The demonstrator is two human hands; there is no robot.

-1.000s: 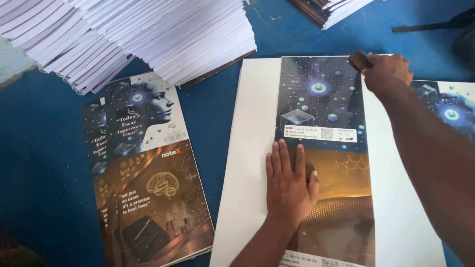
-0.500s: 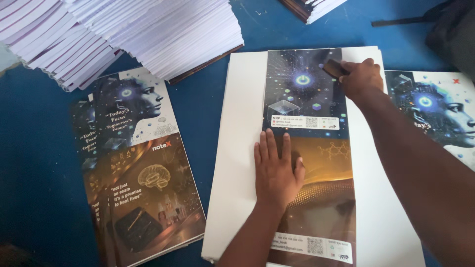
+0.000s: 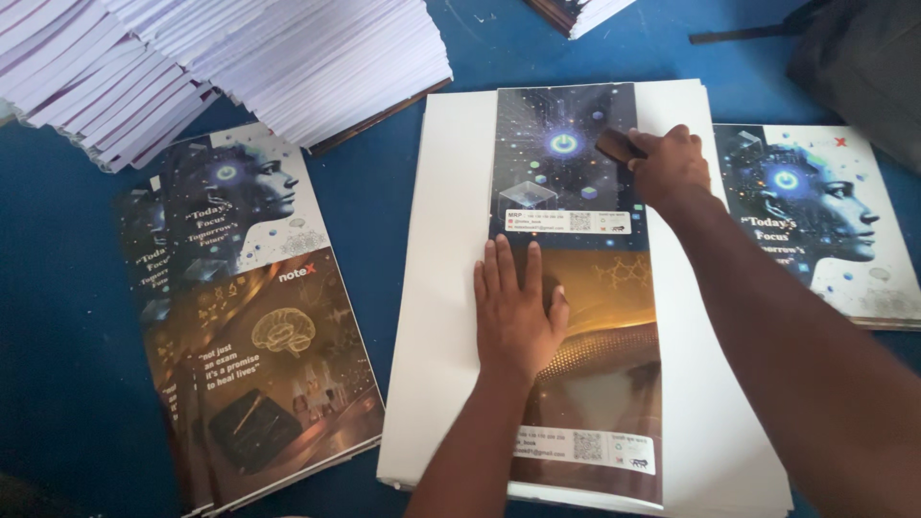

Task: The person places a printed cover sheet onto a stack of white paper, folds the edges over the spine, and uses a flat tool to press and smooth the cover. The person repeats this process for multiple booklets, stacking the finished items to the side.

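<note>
left hand lies flat, fingers spread, pressing the middle of a glossy printed cover sheet in dark blue and gold. right hand is closed around a small dark flat block, set on the sheet's upper part. the sheet rests on a stack of white paper sheets, on the blue table. covered printed booklets lie finished at left; piles of uncovered white page blocks remain, so much appears left.
</note>
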